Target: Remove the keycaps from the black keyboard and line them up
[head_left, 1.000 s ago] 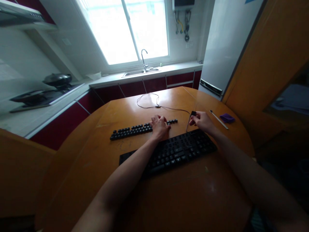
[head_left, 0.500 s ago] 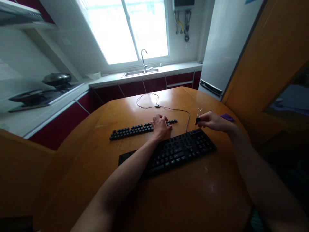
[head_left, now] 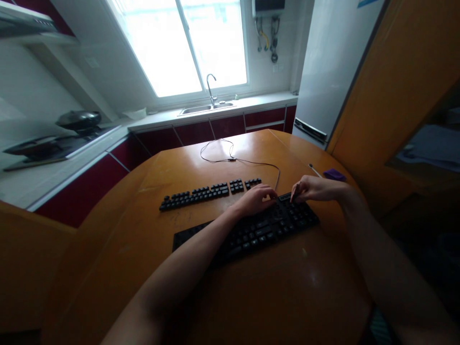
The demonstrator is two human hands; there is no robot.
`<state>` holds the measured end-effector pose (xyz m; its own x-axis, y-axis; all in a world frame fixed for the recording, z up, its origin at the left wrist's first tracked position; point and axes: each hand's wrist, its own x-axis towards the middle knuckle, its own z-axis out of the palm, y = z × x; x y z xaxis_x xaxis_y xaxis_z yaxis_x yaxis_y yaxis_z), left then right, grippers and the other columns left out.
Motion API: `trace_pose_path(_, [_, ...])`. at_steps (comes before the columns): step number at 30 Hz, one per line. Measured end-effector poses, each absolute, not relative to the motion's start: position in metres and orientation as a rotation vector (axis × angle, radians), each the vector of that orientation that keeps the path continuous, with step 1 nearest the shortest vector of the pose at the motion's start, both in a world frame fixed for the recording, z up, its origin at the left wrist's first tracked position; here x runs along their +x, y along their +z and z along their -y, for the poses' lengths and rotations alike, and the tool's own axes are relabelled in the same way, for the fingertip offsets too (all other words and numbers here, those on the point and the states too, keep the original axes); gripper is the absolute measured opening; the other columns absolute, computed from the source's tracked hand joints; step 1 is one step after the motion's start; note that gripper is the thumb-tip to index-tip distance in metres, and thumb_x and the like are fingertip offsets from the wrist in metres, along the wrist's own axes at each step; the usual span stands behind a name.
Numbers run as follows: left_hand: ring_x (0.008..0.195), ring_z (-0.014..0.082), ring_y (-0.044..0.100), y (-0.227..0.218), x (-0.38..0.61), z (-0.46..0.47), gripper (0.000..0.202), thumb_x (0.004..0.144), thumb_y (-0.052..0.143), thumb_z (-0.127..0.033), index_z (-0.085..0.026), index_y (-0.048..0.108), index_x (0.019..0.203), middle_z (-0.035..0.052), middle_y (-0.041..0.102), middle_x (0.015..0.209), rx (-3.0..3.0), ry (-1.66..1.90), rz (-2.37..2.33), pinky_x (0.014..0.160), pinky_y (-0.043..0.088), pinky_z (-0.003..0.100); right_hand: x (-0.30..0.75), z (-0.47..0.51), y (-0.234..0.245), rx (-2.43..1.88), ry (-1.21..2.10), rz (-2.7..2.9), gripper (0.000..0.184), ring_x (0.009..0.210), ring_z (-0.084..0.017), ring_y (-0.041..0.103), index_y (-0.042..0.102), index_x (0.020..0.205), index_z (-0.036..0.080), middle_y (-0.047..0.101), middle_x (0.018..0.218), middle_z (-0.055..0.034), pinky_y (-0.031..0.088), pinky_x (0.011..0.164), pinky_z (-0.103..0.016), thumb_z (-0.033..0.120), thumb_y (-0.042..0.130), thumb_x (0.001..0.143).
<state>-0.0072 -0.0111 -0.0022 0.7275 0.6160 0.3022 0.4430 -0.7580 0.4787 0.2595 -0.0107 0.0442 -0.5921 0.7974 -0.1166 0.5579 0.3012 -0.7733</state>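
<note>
Counted one black keyboard [head_left: 266, 230], laid aslant on one wooden table [head_left: 287, 287]. Found the left hand [head_left: 257, 199] bent palm-down across the keyboard's upper edge, with a gap between thumb and curled fingers, but could not tell of anything held at its fingertips. Found the right hand [head_left: 305, 188] pinched narrow on one small dark piece [head_left: 295, 193], at the keyboard's far right corner. Could not make out its exact shape. Saw many keys on the keyboard, too dim and too covered for a sure number. Counted three blocks of black keycaps [head_left: 196, 195] in a line beyond the keyboard: one long, two short, with the rightmost close to the left hand. Traced one thin cable [head_left: 258, 163] from the keyboard's back edge toward the table's far side, in one loop, with one dark connector [head_left: 232, 159] along it. Noted one pale stick [head_left: 315, 170] with a dark tip, partly behind the right hand, and one purple cloth [head_left: 334, 174] near it. Saw farther off one window [head_left: 179, 48], one tap [head_left: 209, 91], two pans [head_left: 78, 120] on one stove [head_left: 77, 146] and one tall fridge [head_left: 323, 72]
</note>
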Motion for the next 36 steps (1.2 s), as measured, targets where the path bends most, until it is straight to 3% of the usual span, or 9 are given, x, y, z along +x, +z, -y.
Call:
trace_pose_path(8, [0.095, 0.0177, 0.059, 0.0, -0.006, 0.015, 0.014, 0.095, 0.058, -0.03, -0.021, 0.069, 0.1, 0.0038, 0.065, 0.096, 2.564, 0.632, -0.761, 0.088, 0.047, 0.032, 0.239, 0.004, 0.04, -1.183, 1.229, 2.266, 0.022, 0.062, -0.017, 0.062, 0.067, 0.073, 0.016, 0.069, 0.068, -0.0045, 0.044, 0.059, -0.027, 0.033, 0.062, 0.085])
trace_pose_path(15, [0.095, 0.018, 0.059, 0.0, -0.004, 0.016, 0.014, 0.094, 0.059, -0.03, -0.022, 0.069, 0.101, 0.0046, 0.065, 0.098, 2.532, 0.604, -0.747, 0.089, 0.048, 0.034, 0.258, 0.006, 0.048, -1.188, 1.266, 2.264, 0.02, 0.062, -0.015, 0.058, 0.077, 0.073, 0.015, 0.069, 0.066, -0.0041, 0.043, 0.059, -0.026, 0.035, 0.075, 0.073])
trace_pose_path(26, [0.09, 0.0164, 0.059, 0.001, -0.004, 0.016, 0.016, 0.095, 0.058, -0.031, -0.022, 0.07, 0.101, 0.0041, 0.063, 0.095, 2.522, 0.603, -0.751, 0.084, 0.048, 0.031, 0.26, 0.007, 0.045, -1.183, 1.343, 2.295, 0.019, 0.066, -0.017, 0.059, 0.078, 0.068, 0.017, 0.069, 0.066, -0.0025, 0.044, 0.061, -0.026, 0.036, 0.08, 0.067])
trace_pose_path(36, [0.092, 0.0171, 0.06, 0.001, -0.004, 0.017, 0.016, 0.095, 0.057, -0.029, -0.022, 0.07, 0.1, 0.0048, 0.065, 0.097, 2.499, 0.588, -0.745, 0.086, 0.049, 0.033, 0.25, 0.007, 0.042, -1.157, 1.329, 2.286, 0.013, 0.069, -0.018, 0.062, 0.078, 0.075, 0.018, 0.072, 0.071, -0.0018, 0.046, 0.066, -0.027, 0.029, 0.074, 0.071])
